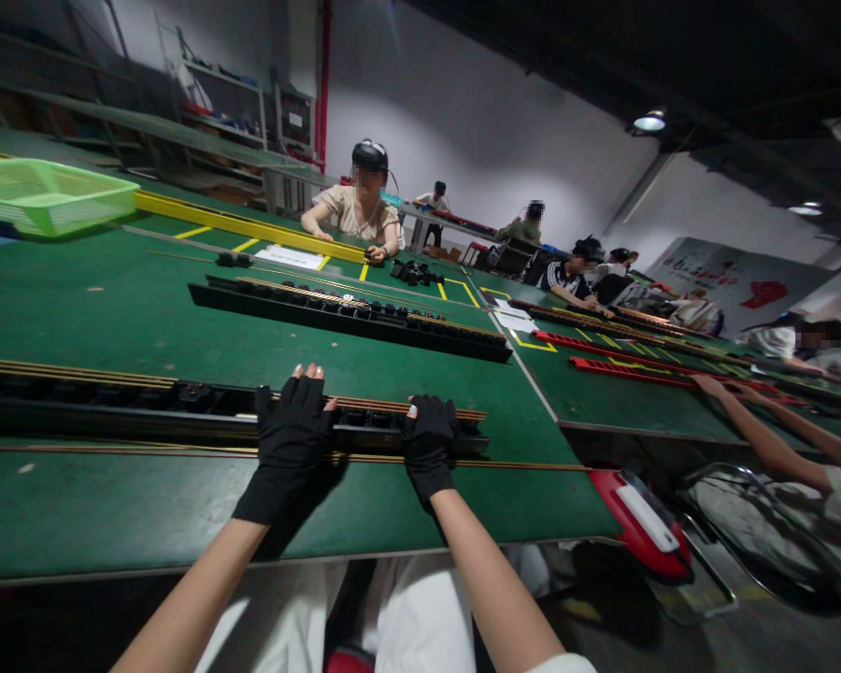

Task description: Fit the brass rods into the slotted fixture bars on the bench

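Note:
A long black channel (214, 432) lies across the near part of the green table, with thin brass-coloured rods (77, 372) along its top. My left hand (291, 435), in a black fingerless glove, lies over the channel, its fingers stretched toward the far side and its thumb by the rods. To its right, my right hand (429, 435), gloved the same way, curls round the channel close to its right end. What is under both palms is hidden. Another thin rod (519, 465) runs along the near side of the channel and passes below both hands.
Beyond lies a second black channel (350, 322) with rods. Small black parts (417, 273), a yellow rail (252, 227) and a green basket (56, 198) are farther back. A person sits opposite. Red rails (623, 369) and a co-worker's arms are at right. A red stool (641, 523) stands by the table corner.

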`<state>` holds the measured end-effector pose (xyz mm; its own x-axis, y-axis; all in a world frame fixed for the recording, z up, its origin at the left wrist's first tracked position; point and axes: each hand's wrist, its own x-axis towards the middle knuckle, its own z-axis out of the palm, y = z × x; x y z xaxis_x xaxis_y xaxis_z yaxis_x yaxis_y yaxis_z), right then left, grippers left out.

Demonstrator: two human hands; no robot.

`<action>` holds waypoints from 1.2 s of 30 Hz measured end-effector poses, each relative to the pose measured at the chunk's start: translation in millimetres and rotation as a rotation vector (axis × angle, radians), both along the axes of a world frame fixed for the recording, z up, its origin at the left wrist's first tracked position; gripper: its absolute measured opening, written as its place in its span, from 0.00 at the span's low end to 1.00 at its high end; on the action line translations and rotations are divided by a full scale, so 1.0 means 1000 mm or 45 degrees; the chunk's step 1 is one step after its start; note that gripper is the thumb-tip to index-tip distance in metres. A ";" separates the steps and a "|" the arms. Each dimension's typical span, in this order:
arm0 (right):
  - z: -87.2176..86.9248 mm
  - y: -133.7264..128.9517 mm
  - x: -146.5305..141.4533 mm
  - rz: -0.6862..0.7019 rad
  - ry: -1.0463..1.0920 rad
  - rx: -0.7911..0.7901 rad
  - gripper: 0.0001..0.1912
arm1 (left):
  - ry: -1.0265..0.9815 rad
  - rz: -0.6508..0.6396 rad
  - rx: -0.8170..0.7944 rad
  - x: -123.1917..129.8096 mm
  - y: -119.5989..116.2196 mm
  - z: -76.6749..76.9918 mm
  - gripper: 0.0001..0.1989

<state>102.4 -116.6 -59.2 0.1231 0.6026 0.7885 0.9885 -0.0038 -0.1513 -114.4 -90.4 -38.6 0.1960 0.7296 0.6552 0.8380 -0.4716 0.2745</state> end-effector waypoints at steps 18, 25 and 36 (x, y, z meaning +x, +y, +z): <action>0.003 -0.001 -0.001 -0.008 -0.013 0.028 0.16 | 0.190 -0.072 -0.051 -0.018 0.000 -0.002 0.19; 0.001 0.000 -0.001 -0.027 -0.005 0.001 0.16 | 0.122 -0.008 -0.071 -0.016 0.006 0.001 0.22; -0.001 0.003 0.000 -0.020 -0.035 0.064 0.15 | 0.239 0.086 -0.134 -0.026 0.009 0.004 0.24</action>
<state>102.2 -113.9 -59.7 0.1097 0.5604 0.8210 0.9922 -0.0123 -0.1242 -140.8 -81.8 -34.5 0.2556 0.8078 0.5312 0.9078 -0.3895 0.1555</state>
